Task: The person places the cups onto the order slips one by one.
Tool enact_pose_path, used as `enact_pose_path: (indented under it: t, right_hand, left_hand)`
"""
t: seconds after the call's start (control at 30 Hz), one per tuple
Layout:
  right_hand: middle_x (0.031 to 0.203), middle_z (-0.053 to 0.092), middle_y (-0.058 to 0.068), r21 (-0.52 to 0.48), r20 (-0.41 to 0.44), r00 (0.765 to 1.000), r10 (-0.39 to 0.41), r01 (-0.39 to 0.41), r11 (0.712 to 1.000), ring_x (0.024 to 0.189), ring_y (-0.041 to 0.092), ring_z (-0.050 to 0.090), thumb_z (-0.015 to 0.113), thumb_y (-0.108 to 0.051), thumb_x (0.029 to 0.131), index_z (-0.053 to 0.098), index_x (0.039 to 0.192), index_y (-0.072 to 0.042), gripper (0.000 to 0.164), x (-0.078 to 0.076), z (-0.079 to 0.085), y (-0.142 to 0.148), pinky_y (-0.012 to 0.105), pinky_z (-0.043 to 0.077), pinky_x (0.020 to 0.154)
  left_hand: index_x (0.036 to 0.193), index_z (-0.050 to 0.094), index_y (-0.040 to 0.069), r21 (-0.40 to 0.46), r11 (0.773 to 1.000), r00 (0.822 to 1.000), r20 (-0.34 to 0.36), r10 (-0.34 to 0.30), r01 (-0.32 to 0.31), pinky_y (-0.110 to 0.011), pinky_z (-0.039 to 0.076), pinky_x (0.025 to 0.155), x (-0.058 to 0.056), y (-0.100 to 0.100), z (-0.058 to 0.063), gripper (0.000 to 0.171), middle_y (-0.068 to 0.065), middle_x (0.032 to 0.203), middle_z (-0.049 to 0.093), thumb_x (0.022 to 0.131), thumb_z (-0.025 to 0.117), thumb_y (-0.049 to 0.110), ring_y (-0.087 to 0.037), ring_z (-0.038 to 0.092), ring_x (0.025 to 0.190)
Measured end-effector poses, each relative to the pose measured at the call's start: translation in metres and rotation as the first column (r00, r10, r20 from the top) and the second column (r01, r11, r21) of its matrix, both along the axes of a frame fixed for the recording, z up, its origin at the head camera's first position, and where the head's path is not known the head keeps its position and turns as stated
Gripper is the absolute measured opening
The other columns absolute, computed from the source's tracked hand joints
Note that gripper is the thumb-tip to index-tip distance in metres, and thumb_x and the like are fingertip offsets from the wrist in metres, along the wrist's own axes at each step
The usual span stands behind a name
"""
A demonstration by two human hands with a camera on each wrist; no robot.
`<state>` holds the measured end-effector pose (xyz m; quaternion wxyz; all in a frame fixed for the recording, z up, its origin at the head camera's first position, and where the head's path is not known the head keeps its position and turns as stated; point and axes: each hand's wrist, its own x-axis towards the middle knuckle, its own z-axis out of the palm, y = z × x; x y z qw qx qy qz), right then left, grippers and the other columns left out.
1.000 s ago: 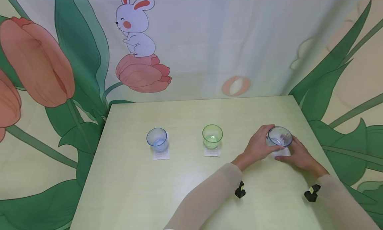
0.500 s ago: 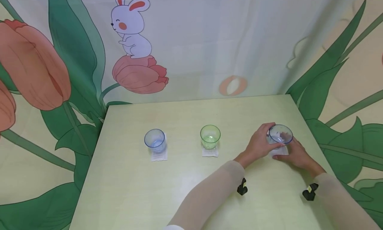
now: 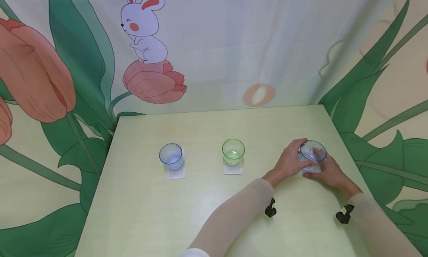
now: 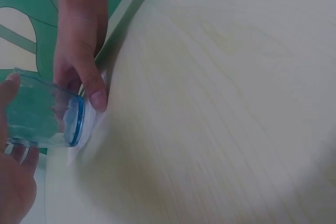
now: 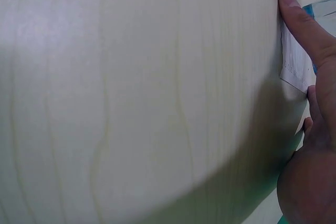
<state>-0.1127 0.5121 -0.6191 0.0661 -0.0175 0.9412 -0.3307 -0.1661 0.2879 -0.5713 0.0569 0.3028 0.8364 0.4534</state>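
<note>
My left hand (image 3: 288, 159) grips a clear blue-tinted glass (image 3: 308, 152) by its side at the table's right. In the left wrist view the glass (image 4: 37, 113) has its blue end close over a small white paper slip (image 4: 90, 128). My right hand (image 3: 334, 173) is beside the glass, its thumb extended along the slip (image 3: 311, 169). From the right wrist, the straight thumb (image 5: 304, 24) reaches over the printed slip (image 5: 295, 61); the other fingers are partly hidden.
A blue glass (image 3: 171, 156) stands at the left on a paper slip (image 3: 176, 174). In the middle is a green glass (image 3: 233, 152) on another slip (image 3: 233, 170). The pale wood table (image 3: 140, 212) meets a printed cloth (image 3: 214, 63) at the back.
The view has shifted slightly, moving the scene a little to the left. Both hands stay around the right-hand glass, with the right thumb still at the paper slip.
</note>
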Motion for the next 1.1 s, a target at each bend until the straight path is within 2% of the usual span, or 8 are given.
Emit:
enact_pose_path:
  t: [0.17, 0.33, 0.53, 0.73, 0.9, 1.1]
  right_hand:
    - [0.168, 0.023, 0.032, -0.010, -0.015, 1.000, 0.002, -0.002, 1.000, 0.150, 0.060, 0.022, 0.092, -0.049, 0.081, 0.009, 0.172, -0.017, 0.126, 0.000, 0.000, 0.002, 0.083, 0.020, 0.111]
    - [0.167, 0.027, 0.030, -0.060, -0.030, 1.000, -0.001, -0.001, 0.998, 0.150, 0.057, 0.025, 0.093, -0.046, 0.081, 0.011, 0.172, -0.019, 0.125, -0.001, -0.003, 0.004, 0.082, 0.022, 0.113]
    - [0.163, 0.032, 0.030, -0.095, -0.048, 0.999, -0.002, -0.003, 0.995, 0.148, 0.056, 0.029, 0.095, -0.041, 0.080, 0.013, 0.171, -0.016, 0.125, 0.001, -0.003, 0.002, 0.080, 0.024, 0.113]
    - [0.163, 0.034, 0.030, -0.082, -0.045, 0.999, -0.001, -0.002, 0.997, 0.148, 0.055, 0.030, 0.095, -0.037, 0.080, 0.016, 0.171, -0.014, 0.122, 0.001, -0.001, 0.000, 0.079, 0.025, 0.114]
    - [0.159, 0.038, 0.033, -0.080, -0.061, 0.998, 0.005, -0.010, 0.997, 0.144, 0.057, 0.034, 0.095, -0.037, 0.080, 0.019, 0.169, -0.008, 0.121, 0.002, 0.000, 0.000, 0.079, 0.028, 0.111]
    - [0.160, 0.037, 0.032, -0.116, -0.062, 0.998, -0.008, 0.001, 0.993, 0.145, 0.055, 0.035, 0.096, -0.033, 0.080, 0.018, 0.168, -0.006, 0.120, 0.003, 0.000, -0.002, 0.077, 0.029, 0.112]
  left_hand:
    - [0.160, 0.043, 0.018, 0.004, 1.000, 1.000, -0.006, 0.000, 0.000, -0.015, 0.035, 0.115, -0.001, 0.004, -0.001, 0.085, 0.006, 0.158, 0.050, 0.091, 0.084, 0.045, -0.003, 0.045, 0.144]
    - [0.161, 0.042, 0.017, -0.014, 1.000, 1.000, -0.004, 0.000, 0.000, -0.014, 0.034, 0.115, -0.002, 0.006, 0.001, 0.086, 0.005, 0.159, 0.049, 0.091, 0.084, 0.046, -0.003, 0.045, 0.144]
    - [0.159, 0.043, 0.014, 0.000, 1.000, 1.000, -0.021, -0.011, 0.011, -0.014, 0.034, 0.115, -0.002, 0.009, 0.002, 0.084, 0.001, 0.157, 0.051, 0.091, 0.085, 0.042, -0.005, 0.047, 0.143]
    - [0.160, 0.042, 0.014, -0.008, 1.000, 1.000, 0.004, -0.009, 0.009, -0.014, 0.035, 0.114, -0.001, 0.009, -0.001, 0.085, 0.002, 0.157, 0.050, 0.091, 0.085, 0.043, -0.005, 0.048, 0.142]
    - [0.160, 0.041, 0.015, 0.005, 1.000, 1.000, 0.021, -0.003, 0.003, -0.014, 0.036, 0.114, 0.002, 0.012, -0.004, 0.085, 0.002, 0.157, 0.050, 0.092, 0.085, 0.041, -0.005, 0.049, 0.140]
    - [0.161, 0.040, 0.018, -0.038, 0.999, 0.999, 0.040, 0.025, -0.023, -0.015, 0.039, 0.111, 0.007, 0.015, 0.000, 0.086, 0.005, 0.157, 0.050, 0.092, 0.085, 0.042, -0.003, 0.050, 0.138]
